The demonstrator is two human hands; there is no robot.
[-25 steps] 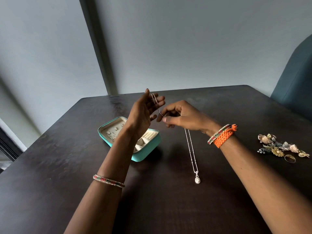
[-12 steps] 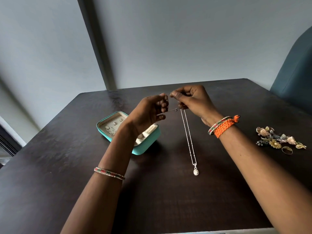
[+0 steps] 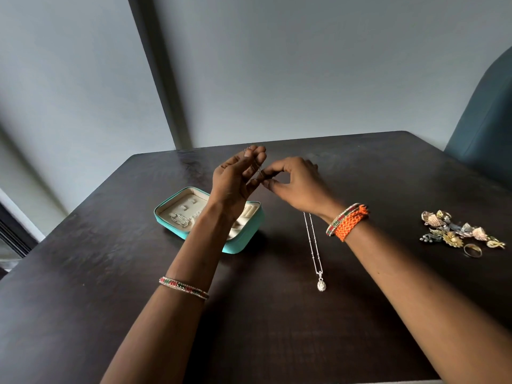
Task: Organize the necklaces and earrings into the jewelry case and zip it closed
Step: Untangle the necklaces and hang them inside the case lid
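Observation:
A silver necklace [image 3: 313, 239] hangs from my two raised hands, and its oval pendant [image 3: 321, 285] rests on the dark table. My left hand [image 3: 235, 176] is held up above the case with its fingers nearly straight, and the chain's upper end is looped over them. My right hand [image 3: 296, 184] pinches the chain right beside those fingers. The teal jewelry case [image 3: 241, 245] lies open under my left wrist, with a silver chain [image 3: 181, 219] in its cream lid half. My forearm hides part of the compartments.
A heap of gold and shell-like earrings [image 3: 460, 231] with a gold ring [image 3: 472, 250] lies at the table's right. A blue chair back [image 3: 487, 120] stands at the far right corner. The table [image 3: 83, 273] ends at a grey wall behind.
My left hand has gone from curled to fingers up with the chain looped over them. My right hand has dropped a little and pinches the chain closer to those fingers.

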